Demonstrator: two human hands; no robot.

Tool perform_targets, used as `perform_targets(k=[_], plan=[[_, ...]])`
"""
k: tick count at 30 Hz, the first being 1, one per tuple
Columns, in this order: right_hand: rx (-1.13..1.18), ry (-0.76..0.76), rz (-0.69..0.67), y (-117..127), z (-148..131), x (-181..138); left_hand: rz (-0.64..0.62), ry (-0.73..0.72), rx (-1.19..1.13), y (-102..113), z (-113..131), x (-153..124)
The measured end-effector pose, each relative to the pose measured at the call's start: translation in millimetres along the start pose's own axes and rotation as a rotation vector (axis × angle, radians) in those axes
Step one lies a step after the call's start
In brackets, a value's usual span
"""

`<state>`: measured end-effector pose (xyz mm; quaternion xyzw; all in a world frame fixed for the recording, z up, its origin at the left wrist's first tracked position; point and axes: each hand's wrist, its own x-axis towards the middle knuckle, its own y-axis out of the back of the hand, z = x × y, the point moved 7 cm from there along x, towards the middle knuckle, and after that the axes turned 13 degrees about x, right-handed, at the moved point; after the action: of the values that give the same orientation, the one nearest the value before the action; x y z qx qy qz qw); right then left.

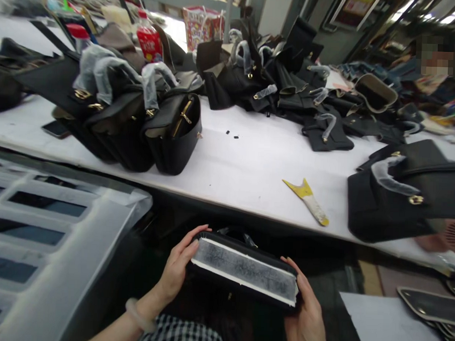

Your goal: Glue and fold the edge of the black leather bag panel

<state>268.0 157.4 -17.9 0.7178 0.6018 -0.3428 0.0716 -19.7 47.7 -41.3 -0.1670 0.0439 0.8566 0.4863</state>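
So a black leather bag panel with a grey foam-lined edge point(244, 271) is gripped at both ends, left hand point(177, 268) and right hand point(306, 317) closed round it; looks like edge inspection, probably needs turning next.

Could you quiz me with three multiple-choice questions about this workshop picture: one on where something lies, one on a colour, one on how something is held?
1. Where does the yellow scraper tool lie?
A. on the white table
B. on the floor
C. inside a bag

2. What colour are the upright handbags at the left?
A. red
B. black
C. white

3. How is the black bag piece held?
A. by one hand
B. by both hands
C. by no hand

Answers: 1 A, it rests flat on the tabletop. 2 B, their leather is black. 3 B, the left hand and right hand grip its two ends.
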Motion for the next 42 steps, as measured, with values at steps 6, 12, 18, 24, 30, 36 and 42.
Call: perform_targets(k=[6, 12, 18, 24, 30, 36, 42], plan=[[0.058, 0.027, 0.032, -0.8, 0.0, 0.3, 0.042, 0.026, -0.009, -0.2, -2.0, -3.1], [0.047, 0.079, -0.004, 0.7, 0.3, 2.8, 0.076, 0.07, 0.003, -0.5, -5.4, -4.8], [-0.042, 0.0, -0.068, 3.9, -1.1, 6.0, 0.133, 0.108, 0.05, 5.2, -10.3, -5.9], [-0.063, 0.054, 0.035, -1.8, -5.1, 2.9, 0.183, 0.181, 0.029, 8.3, -19.2, -7.7], [-0.042, 0.099, 0.021, -9.1, -5.7, 2.1, 0.138, 0.125, 0.077, 2.6, -10.9, -3.7], [0.298, -0.028, 0.001, 4.1, 6.8, -6.3, -0.003, 0.103, -0.035, 3.2, -5.1, -0.7], [0.178, 0.103, 0.065, -6.7, 6.6, -27.8, -0.046, 0.005, 0.009, -3.1, 17.1, 4.8]])
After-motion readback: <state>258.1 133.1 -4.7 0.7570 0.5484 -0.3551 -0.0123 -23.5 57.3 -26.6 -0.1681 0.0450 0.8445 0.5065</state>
